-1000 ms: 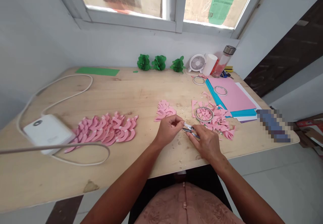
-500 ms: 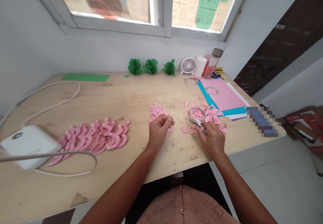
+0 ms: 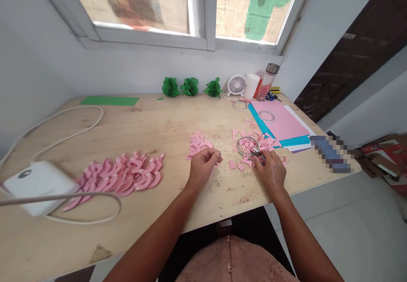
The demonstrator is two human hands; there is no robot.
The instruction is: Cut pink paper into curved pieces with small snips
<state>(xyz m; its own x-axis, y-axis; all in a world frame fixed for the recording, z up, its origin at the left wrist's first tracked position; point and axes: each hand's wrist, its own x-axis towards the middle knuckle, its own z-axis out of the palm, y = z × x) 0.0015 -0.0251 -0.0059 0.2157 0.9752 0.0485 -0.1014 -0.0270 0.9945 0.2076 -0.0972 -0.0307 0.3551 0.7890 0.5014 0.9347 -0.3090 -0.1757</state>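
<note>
My left hand (image 3: 202, 166) is closed in a pinch just in front of a small stack of pink paper cut-outs (image 3: 197, 143); what it pinches is too small to name. My right hand (image 3: 272, 172) is closed on small scissors (image 3: 256, 152), whose tips rest by a clear tape ring (image 3: 247, 145) lying on a heap of pink paper scraps (image 3: 254, 148). Both hands hover low over the wooden table (image 3: 165, 125). A large row of curved pink cut-outs (image 3: 121, 176) lies to the left.
A white box (image 3: 34, 186) with a thick white cable sits at the left edge. At the back stand three green paper balls (image 3: 189, 86), a small white fan (image 3: 236, 85) and a bottle (image 3: 267, 81). Pink, blue and white sheets (image 3: 280, 123) lie at right, a green sheet (image 3: 110, 100) far left.
My two hands have parted: the right moved right with the scissors to the tape ring and scraps, while the left stayed pinched near the small stack. The camera view shifted slightly.
</note>
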